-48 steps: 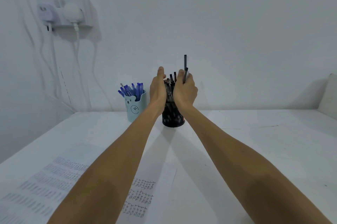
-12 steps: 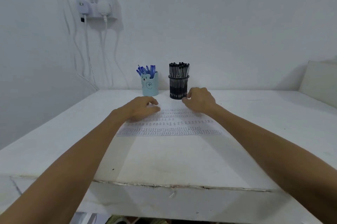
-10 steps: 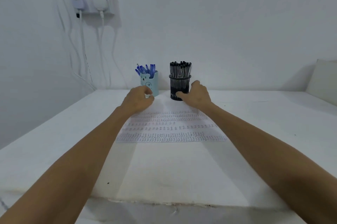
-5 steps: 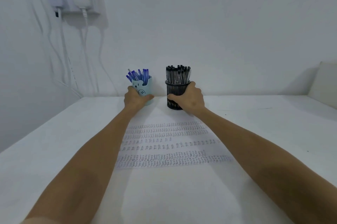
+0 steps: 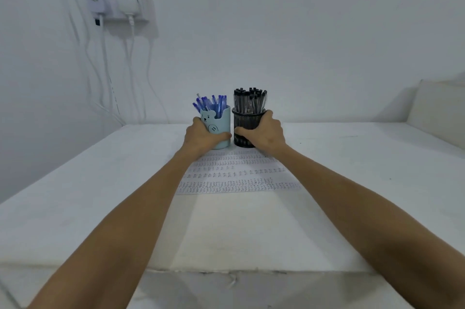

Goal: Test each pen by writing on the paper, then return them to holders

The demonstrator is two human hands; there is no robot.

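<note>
- Looks pretty much wrapped up to me. The paper lies flat on the bench with several rows of little scribbles across it.
- There's no loose pen anywhere: not on the paper, not on the bench, not in a hand. The blue pens all sit in the blue holder, and the black pens are packed in the black holder.
- Both holders stand upright at the paper's 12 o'clock edge. The blue one is at 9 o'clock of the black one, just beside it; I can't tell if they actually touch.
- The left hand is curled round the lower part of the blue holder, thumb across the front. The right hand grips the black holder, fingers wrapped round the mesh.
- What's left, I reckon, is just to settle the two holders and let go. Whether every single pen got tested, there's no way to know from here.
- The wall socket with plugs is up at 10 o'clock, not part of it.
</note>
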